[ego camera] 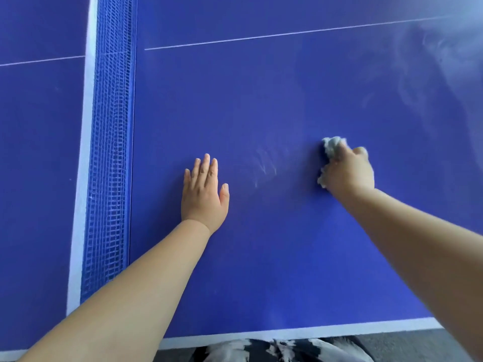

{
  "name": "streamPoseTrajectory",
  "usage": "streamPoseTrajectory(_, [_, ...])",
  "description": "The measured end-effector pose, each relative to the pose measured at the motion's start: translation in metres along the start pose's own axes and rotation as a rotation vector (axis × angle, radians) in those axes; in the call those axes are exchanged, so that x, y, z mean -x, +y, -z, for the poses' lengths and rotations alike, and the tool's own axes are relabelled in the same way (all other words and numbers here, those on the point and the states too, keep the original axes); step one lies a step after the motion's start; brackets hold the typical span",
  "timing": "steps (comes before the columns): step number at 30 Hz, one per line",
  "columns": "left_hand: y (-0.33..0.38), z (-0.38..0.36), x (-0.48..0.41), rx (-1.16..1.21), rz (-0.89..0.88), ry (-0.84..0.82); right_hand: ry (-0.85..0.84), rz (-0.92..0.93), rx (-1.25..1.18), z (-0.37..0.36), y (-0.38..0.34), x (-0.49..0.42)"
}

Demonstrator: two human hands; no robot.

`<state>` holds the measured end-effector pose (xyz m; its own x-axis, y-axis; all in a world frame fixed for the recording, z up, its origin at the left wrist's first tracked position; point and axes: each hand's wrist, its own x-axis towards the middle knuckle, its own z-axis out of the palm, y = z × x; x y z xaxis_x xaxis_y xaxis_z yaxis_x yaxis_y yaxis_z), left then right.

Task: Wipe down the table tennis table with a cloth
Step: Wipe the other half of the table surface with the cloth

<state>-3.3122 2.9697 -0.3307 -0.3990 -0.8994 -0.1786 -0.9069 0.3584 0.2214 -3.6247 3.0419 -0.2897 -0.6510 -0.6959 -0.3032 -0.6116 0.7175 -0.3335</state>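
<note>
Head view. The right hand (349,173) is curled round a bunched white cloth (331,148). Fingers and thumb are closed on it, so only crumpled tufts show, one ahead of the knuckles and one at the hand's inner side. The wad appears pressed between the palm and the blue surface (287,244). The left hand (205,190) lies palm down on the surface with fingers straight and close together and the thumb spread. It holds nothing and appears to serve as a brace. The two hands are well apart; the cloth sits wholly with the right one and does not touch the left. Judged from its crumpling, the cloth is light, soft and limp. It has no stiff edge to take, so it is best held as here, gathered into a wad in the whole hand and pressed down by the palm. Held loosely, it would likely unfold or slip out. Between the hands, faint white streaks (264,165) mark the surface, and a paler dusty haze (431,74) lies at far right, beyond the cloth. The net (109,152) runs to the left of the left hand, and a thin white line (287,35) crosses the far side.
</note>
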Motion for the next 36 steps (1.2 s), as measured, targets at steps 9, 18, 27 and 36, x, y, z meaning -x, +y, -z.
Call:
streamPoseTrajectory(9, [0.004,0.001,-0.028,0.065,0.036,0.039,-0.401,0.786,0.088,-0.077,-0.082,0.085])
streamPoseTrajectory(18, [0.014,0.010,-0.100,0.045,0.075,0.096,0.007,-0.030,-0.053,-0.007,-0.057,-0.096])
streamPoseTrajectory(27, [0.014,0.010,-0.142,0.024,0.121,0.128,-0.331,0.888,0.109,-0.067,-0.095,0.014])
streamPoseTrajectory(36, [0.014,0.009,-0.142,0.009,0.126,0.141,0.179,0.059,0.138,-0.020,-0.093,-0.156])
